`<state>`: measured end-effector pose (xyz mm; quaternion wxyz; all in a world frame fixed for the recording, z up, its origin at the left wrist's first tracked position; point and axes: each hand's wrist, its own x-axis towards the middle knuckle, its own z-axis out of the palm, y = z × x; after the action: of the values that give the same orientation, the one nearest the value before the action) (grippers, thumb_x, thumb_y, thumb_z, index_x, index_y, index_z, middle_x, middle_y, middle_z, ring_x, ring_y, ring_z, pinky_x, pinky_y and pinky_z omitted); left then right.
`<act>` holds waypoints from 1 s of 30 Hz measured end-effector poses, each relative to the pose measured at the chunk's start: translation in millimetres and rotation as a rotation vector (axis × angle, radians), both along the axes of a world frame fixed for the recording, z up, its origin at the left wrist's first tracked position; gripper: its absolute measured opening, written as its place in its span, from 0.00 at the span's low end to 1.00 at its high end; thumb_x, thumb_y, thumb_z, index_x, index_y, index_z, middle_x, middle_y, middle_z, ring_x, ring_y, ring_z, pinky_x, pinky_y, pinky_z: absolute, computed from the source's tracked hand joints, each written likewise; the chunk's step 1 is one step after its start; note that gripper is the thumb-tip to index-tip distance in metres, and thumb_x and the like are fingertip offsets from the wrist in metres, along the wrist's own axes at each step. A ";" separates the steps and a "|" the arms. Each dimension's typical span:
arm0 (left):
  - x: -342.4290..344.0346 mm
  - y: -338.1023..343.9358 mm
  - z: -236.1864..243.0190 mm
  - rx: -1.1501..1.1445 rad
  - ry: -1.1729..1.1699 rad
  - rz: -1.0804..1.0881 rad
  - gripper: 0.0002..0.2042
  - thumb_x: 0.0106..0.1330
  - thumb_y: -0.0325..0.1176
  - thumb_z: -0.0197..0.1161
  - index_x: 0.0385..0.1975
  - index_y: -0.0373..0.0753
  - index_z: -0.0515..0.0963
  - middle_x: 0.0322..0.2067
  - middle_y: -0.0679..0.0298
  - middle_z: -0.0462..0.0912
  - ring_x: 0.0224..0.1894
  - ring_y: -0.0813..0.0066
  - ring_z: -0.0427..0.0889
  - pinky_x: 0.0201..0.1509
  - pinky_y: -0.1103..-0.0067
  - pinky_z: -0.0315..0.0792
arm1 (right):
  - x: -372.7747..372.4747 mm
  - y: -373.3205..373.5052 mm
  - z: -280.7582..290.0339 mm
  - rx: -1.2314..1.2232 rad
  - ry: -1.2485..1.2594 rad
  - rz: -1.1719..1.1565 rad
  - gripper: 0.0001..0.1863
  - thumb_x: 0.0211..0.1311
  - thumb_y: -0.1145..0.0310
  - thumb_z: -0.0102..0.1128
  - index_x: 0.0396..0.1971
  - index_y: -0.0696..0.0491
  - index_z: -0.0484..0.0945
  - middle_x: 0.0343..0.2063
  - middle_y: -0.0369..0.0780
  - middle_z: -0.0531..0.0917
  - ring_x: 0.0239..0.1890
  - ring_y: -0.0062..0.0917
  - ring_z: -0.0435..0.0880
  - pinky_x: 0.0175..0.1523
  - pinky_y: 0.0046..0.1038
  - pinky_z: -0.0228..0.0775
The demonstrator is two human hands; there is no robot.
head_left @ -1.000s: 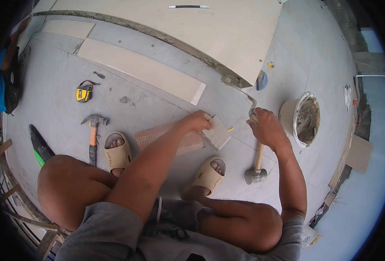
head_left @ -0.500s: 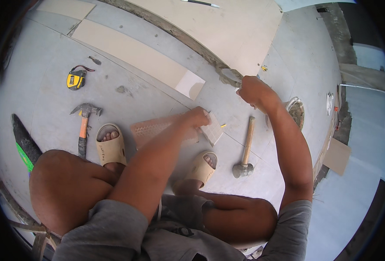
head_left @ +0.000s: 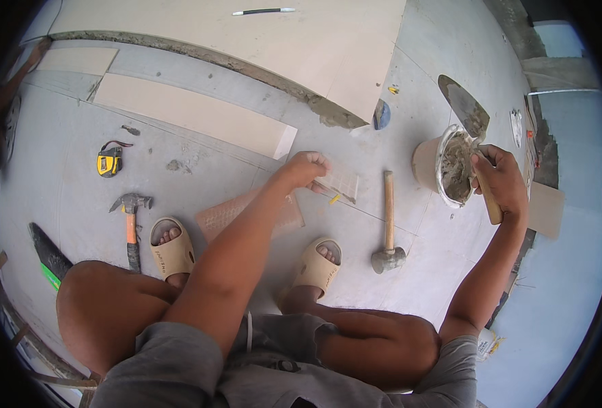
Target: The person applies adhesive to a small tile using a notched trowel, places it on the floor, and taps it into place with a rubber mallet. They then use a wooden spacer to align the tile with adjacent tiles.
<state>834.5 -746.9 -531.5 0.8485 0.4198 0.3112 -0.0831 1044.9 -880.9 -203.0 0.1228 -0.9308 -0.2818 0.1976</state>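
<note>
My left hand grips a small pale tile piece above a pinkish textured tile; a small yellow piece is beside it. My right hand is closed round the wooden handle of a trowel, whose blade points away over the far rim of a bucket of grey mortar. Between my hands lies a wooden-handled mallet. A claw hammer and a yellow tape measure lie to the left, near my sandalled feet.
A large beige slab with a mortar-smeared edge spans the back, a black-and-white stick on it. Long tile strips lie before it. A blue disc sits by its corner. A cardboard-coloured piece is at right, a black-and-green object at left.
My right hand and the trowel have swung right, from the slab's corner to over the bucket. My left hand still holds the tile piece, shifted slightly. The whole view has shifted a little.
</note>
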 end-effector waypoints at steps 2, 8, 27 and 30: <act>1.5 6.2 4.2 0.006 -0.008 0.029 0.18 0.63 0.25 0.59 0.53 0.33 0.70 0.45 0.53 0.80 0.35 0.61 0.87 0.29 0.76 0.82 | 33.0 -39.0 -12.6 0.002 -0.084 -0.123 0.13 0.61 0.65 0.62 0.31 0.62 0.80 0.17 0.40 0.77 0.17 0.21 0.76 0.23 0.29 0.68; 5.3 21.0 11.2 0.086 0.028 0.189 0.28 0.66 0.24 0.58 0.62 0.26 0.52 0.49 0.41 0.76 0.35 0.57 0.88 0.27 0.75 0.81 | 121.9 -147.6 -98.6 -0.145 -0.242 -0.222 0.12 0.56 0.68 0.62 0.25 0.63 0.76 0.16 0.44 0.77 0.16 0.30 0.76 0.24 0.35 0.67; 29.0 53.9 -5.3 0.133 0.109 0.377 0.20 0.71 0.27 0.57 0.57 0.25 0.63 0.48 0.49 0.78 0.43 0.56 0.84 0.44 0.73 0.83 | -2.4 -14.7 -253.7 0.009 0.324 0.432 0.11 0.54 0.68 0.63 0.27 0.63 0.81 0.31 0.52 0.84 0.37 0.42 0.84 0.44 0.35 0.77; 31.5 54.0 -2.7 0.106 0.058 0.395 0.21 0.71 0.27 0.56 0.58 0.22 0.62 0.49 0.48 0.76 0.46 0.56 0.82 0.48 0.72 0.83 | -19.2 0.9 -285.5 0.144 0.892 -0.028 0.14 0.57 0.66 0.65 0.32 0.64 0.80 0.34 0.50 0.83 0.37 0.36 0.84 0.39 0.33 0.79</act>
<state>866.0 -692.9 -534.2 0.8158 0.3920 0.4158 0.0892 1025.7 -880.0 -488.5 0.2993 -0.7475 -0.2020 0.5575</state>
